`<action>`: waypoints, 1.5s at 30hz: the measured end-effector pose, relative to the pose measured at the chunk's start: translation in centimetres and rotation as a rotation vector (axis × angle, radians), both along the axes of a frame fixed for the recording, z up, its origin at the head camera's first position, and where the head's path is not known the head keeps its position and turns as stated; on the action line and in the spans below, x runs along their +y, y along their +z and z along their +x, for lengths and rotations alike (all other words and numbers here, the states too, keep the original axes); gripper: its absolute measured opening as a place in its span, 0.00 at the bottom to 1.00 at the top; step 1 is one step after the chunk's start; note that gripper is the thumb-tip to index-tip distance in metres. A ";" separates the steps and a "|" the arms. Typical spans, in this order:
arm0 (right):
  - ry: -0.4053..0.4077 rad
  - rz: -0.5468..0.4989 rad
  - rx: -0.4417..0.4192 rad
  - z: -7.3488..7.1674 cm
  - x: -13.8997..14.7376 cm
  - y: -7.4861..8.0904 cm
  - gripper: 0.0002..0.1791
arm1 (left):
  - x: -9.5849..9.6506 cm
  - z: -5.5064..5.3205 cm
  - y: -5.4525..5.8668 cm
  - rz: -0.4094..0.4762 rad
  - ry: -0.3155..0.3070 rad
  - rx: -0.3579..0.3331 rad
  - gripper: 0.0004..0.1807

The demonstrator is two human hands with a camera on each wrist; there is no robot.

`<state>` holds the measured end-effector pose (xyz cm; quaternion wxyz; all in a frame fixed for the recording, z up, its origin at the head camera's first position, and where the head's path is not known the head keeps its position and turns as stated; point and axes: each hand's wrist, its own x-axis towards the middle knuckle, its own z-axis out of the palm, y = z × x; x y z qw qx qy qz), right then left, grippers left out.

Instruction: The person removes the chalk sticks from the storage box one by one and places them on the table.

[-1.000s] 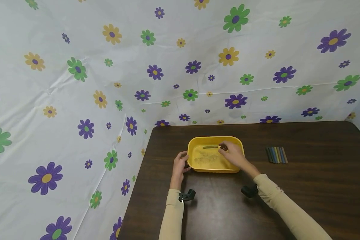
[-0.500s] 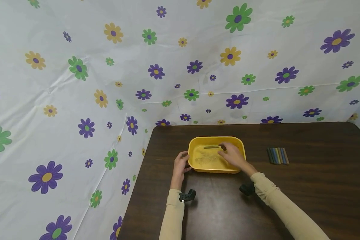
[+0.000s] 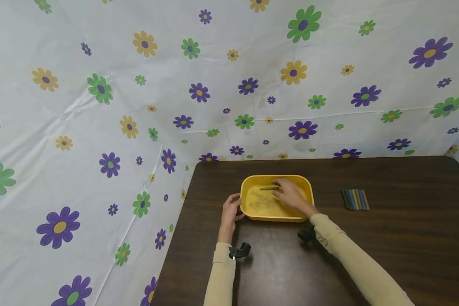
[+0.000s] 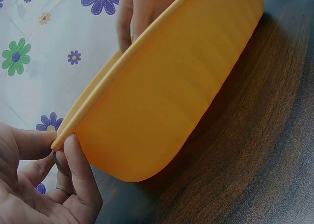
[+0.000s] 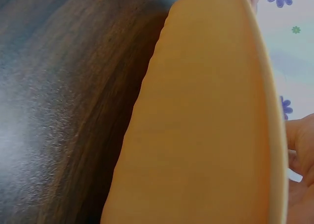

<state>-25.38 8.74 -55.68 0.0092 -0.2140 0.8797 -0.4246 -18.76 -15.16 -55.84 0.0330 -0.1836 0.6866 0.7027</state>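
A yellow plastic tub stands on the dark table, its floor smudged with grey. My left hand pinches the tub's left rim between thumb and fingers, as the left wrist view shows. Inside the tub, a slim olive-green stick lies near the far wall. Over the tub is my right hand, thumb and index finger apart around the stick's right end. In the right wrist view the tub wall hides most of that hand, including the fingertips.
A row of several slim coloured sticks, in dark green, blue, yellow and brown, lies on the table right of the tub. A white flowered cloth hangs behind and left of the table.
My right hand has shifted a little to the left over the stick's right end. The stick stays in about the same spot in the tub. The left hand keeps its hold on the rim.
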 end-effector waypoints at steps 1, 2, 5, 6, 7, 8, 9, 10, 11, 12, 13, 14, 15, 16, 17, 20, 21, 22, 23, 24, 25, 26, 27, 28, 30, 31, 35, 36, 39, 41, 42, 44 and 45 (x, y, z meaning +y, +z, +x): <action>0.004 0.008 0.002 -0.2 -0.2 -0.1 0.22 | 0.0 0.0 -0.1 -0.001 0.001 0.001 0.20; 0.011 0.018 0.004 -0.3 -0.4 -0.2 0.22 | 0.0 -0.1 -0.1 0.000 0.003 0.000 0.20; 0.031 0.054 0.018 -0.8 -1.1 -0.5 0.22 | 0.0 -0.1 -0.2 -0.007 0.005 0.000 0.20; 0.042 0.059 0.019 -0.9 -1.3 -0.5 0.23 | 0.0 -0.1 -0.2 -0.010 0.006 0.000 0.20; 0.052 0.060 0.017 -1.0 -1.4 -0.6 0.23 | 0.0 -0.1 -0.2 -0.012 0.006 0.002 0.20; 0.059 0.060 0.014 -1.0 -1.6 -0.6 0.23 | 0.0 -0.1 -0.2 -0.012 0.004 0.001 0.20; 0.064 0.056 0.010 -1.1 -1.7 -0.7 0.23 | 0.0 -0.1 -0.2 -0.010 0.002 0.000 0.20; 0.068 0.051 0.003 -1.1 -1.8 -0.7 0.23 | 0.0 -0.1 -0.2 -0.009 0.001 0.002 0.19; 0.070 0.046 -0.004 -1.1 -1.9 -0.7 0.23 | 0.0 -0.1 -0.2 -0.008 -0.001 0.003 0.19; 0.071 0.044 -0.009 -1.1 -2.0 -0.7 0.23 | 0.0 -0.1 -0.2 -0.009 -0.003 0.005 0.19; 0.069 0.045 -0.012 -1.1 -2.1 -0.8 0.23 | 0.0 -0.1 -0.2 -0.009 -0.003 0.006 0.19; 0.069 0.049 -0.012 -1.1 -2.2 -0.8 0.23 | 0.0 -0.1 -0.1 -0.008 -0.001 0.004 0.19; 0.071 0.051 -0.016 -1.2 -2.2 -0.9 0.23 | 0.0 -0.1 -0.2 -0.008 0.002 0.006 0.19; 0.072 0.054 -0.017 -1.2 -2.3 -1.0 0.23 | 0.0 -0.1 -0.2 -0.010 0.003 0.006 0.18; 0.076 0.057 -0.016 -1.2 -2.4 -1.0 0.23 | 0.0 -0.1 -0.2 -0.010 0.005 0.006 0.18; 0.089 0.071 -0.013 -1.3 -2.6 -1.2 0.24 | -0.1 -0.1 -0.3 -0.004 0.009 0.000 0.18; 0.091 0.080 -0.010 -1.3 -2.7 -1.2 0.24 | -0.1 -0.1 -0.3 -0.001 0.008 -0.001 0.18; 0.092 0.090 -0.004 -1.3 -2.7 -1.3 0.24 | -0.1 -0.1 -0.3 0.000 0.007 -0.003 0.18; 0.092 0.105 0.001 -1.3 -2.8 -1.4 0.25 | -0.1 -0.1 -0.3 0.003 0.007 -0.004 0.18; 0.089 0.127 0.012 -1.3 -2.9 -1.4 0.25 | -0.1 -0.1 -0.3 0.003 0.006 -0.003 0.18; 0.081 0.148 0.022 -1.3 -3.0 -1.5 0.25 | -0.1 -0.1 -0.4 0.007 0.006 -0.004 0.18; 0.072 0.167 0.031 -1.3 -3.1 -1.5 0.25 | -0.1 -0.1 -0.4 0.005 0.004 0.000 0.18; 0.061 0.190 0.047 -1.3 -3.2 -1.5 0.24 | -0.1 -0.1 -0.4 0.003 0.001 0.004 0.18; 0.048 0.215 0.063 -1.3 -3.3 -1.5 0.24 | -0.1 -0.1 -0.4 0.001 -0.001 0.008 0.19; 0.026 0.263 0.088 -1.2 -3.4 -1.5 0.21 | -0.2 -0.1 -0.4 -0.003 -0.005 0.016 0.19; 0.016 0.279 0.092 -1.1 -3.5 -1.4 0.19 | -0.1 -0.1 -0.4 -0.004 -0.006 0.016 0.19; -0.003 0.335 0.115 -0.8 -3.5 -1.4 0.09 | 0.0 -0.1 -0.2 -0.006 -0.008 0.011 0.19; -0.002 0.338 0.117 -0.8 -3.4 -1.4 0.07 | 0.0 -0.1 -0.2 -0.006 -0.007 0.008 0.19; 0.010 0.350 0.146 -0.7 -3.0 -1.5 0.04 | 0.0 -0.2 -0.2 -0.012 -0.006 0.004 0.19; 0.034 0.356 0.161 -0.7 -2.7 -1.5 0.06 | 0.0 -0.3 -0.3 -0.012 -0.005 0.005 0.19; 0.049 0.363 0.173 -0.7 -2.6 -1.5 0.06 | 0.0 -0.3 -0.3 -0.011 -0.005 0.004 0.19; 0.079 0.373 0.190 -0.7 -2.3 -1.4 0.08 | 0.0 -0.3 -0.3 -0.009 -0.005 0.006 0.20; 0.096 0.373 0.196 -0.7 -2.2 -1.4 0.09 | 0.0 -0.3 -0.4 -0.007 -0.004 0.007 0.20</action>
